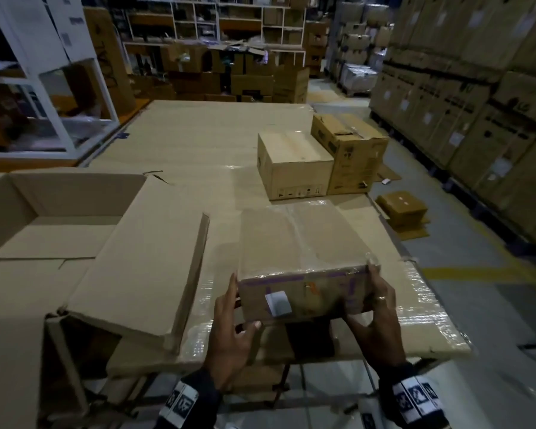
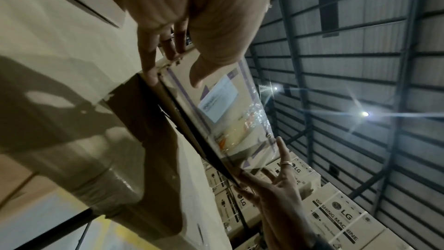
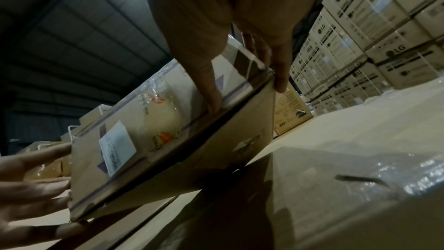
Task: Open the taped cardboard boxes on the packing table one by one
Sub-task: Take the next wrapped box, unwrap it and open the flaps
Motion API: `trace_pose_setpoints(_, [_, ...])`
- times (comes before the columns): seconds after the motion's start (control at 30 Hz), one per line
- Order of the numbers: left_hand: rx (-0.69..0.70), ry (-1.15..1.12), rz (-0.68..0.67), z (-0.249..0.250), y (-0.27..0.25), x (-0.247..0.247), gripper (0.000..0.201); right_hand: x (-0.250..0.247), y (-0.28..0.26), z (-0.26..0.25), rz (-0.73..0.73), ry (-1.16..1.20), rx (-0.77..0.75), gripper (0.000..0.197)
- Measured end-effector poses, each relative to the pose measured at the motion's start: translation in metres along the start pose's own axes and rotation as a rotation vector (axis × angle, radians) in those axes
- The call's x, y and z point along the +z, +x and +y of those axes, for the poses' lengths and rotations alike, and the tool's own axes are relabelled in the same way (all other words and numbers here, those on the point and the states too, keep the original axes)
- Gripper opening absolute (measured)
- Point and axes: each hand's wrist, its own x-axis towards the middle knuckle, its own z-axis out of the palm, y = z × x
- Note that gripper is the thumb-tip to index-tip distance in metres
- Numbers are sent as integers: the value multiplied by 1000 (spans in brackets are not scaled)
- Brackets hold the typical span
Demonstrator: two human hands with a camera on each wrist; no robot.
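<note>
Warehouse worktop bears the taped box at its near edge, long axis left-right, left grip and right grip each clasping 1 end.

the print on the white label of the taped box is too blurred to read.

Taped, white-labelled cardboard box, near edge up
</note>
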Motion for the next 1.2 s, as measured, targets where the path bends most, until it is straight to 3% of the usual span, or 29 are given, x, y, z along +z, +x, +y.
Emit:
trace_pose_setpoints(0.13, [34,77,-30,9,-2,7,106,-8,6,4,-34,-146,4,103])
trace_pose_setpoints(0.23, [47,226,-80,7,-4,17,89,-13,4,10,-70,-214,9,95])
trace_pose_setpoints(0.47, [-34,323,74,23,8,30,57,-25,9,19,-124,-163,13,59])
trace_pose_setpoints(0.6, [-138,334,34,29,29,27,60,-22,32,15,-152,-155,125,57])
trace_pose_setpoints(0.73, [-117,332,-57,16,36,25,60,-10,46,27,-338,-253,214,59])
trace_pose_setpoints(0.87, [-64,286,-16,14,26,29,55,-15,48,23,-384,-249,210,62])
trace_pose_setpoints(0.97, [-53,334,8,15,20,29,60,-23,44,18,-421,-234,173,61])
trace_pose_setpoints(1.03, [-82,324,24,17,13,31,75,-29,37,15,-410,-207,137,62])
trace_pose_setpoints(1.13, [-144,184,71,17,-7,35,102,-40,20,12,-389,-90,129,83])
trace_pose_setpoints(1.2, [-173,116,88,13,-24,36,107,-46,7,14,-363,-64,149,97])
